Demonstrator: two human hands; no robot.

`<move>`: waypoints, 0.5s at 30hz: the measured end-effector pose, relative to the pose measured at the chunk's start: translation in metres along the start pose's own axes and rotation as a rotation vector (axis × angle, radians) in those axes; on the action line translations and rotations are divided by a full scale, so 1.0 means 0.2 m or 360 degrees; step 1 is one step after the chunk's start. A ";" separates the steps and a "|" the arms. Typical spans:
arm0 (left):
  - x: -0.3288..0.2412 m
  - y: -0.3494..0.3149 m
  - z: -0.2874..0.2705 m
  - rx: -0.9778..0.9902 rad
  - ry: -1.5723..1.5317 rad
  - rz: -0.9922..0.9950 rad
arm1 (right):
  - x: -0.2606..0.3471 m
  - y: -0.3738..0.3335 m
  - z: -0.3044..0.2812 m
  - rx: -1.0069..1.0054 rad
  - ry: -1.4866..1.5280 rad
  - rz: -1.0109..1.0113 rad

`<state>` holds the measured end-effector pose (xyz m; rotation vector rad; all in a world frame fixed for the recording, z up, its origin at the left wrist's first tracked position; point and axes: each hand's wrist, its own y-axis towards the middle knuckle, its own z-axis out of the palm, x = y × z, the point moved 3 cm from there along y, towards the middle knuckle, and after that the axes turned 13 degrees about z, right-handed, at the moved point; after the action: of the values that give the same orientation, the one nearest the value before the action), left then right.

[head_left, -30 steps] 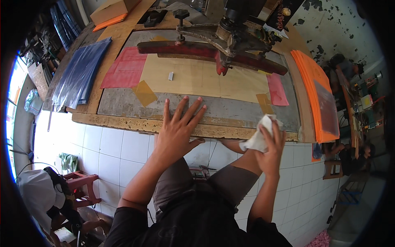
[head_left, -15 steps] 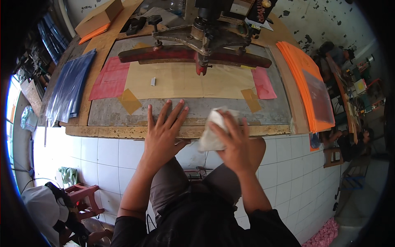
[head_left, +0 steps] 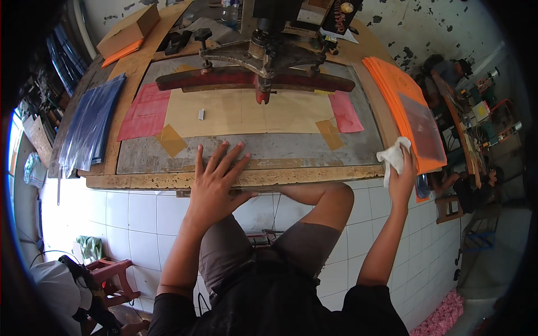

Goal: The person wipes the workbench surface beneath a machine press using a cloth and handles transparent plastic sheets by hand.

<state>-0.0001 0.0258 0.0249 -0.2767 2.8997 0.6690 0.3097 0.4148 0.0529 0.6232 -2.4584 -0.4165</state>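
Note:
My left hand (head_left: 215, 180) lies flat with fingers spread on the near edge of the grey metal bed (head_left: 263, 147) of a press. At the table's right front corner, my right hand (head_left: 402, 175) grips a crumpled white cloth (head_left: 394, 158), close beside the stack of orange plastic sheets (head_left: 399, 106). A tan sheet (head_left: 246, 115) is fixed on the bed with brown tape (head_left: 329, 135), between two pink pieces (head_left: 346, 113). On the tan sheet sits a small whitish piece (head_left: 201, 115). Above its far edge hangs the red press bar (head_left: 255, 81).
Blue plastic sheets (head_left: 96, 120) are stacked at the table's left side. Behind them stand a cardboard box (head_left: 128, 31) and more orange sheets (head_left: 121, 53). A red stool (head_left: 112, 280) is on the floor at lower left, next to a person. Another person sits far right near machines.
My right hand has carried the cloth from the front middle of the bed to the table's right corner. My left hand stays spread on the front edge. My right knee shows more.

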 end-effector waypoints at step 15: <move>-0.18 0.05 -0.23 0.0040 -0.0316 0.0398 | -0.07 -0.05 0.23 0.0018 0.0105 0.0000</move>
<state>0.0284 0.0199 0.0763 0.1510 2.7716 0.6536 0.2965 0.4206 0.0054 0.6317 -2.3996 -0.3765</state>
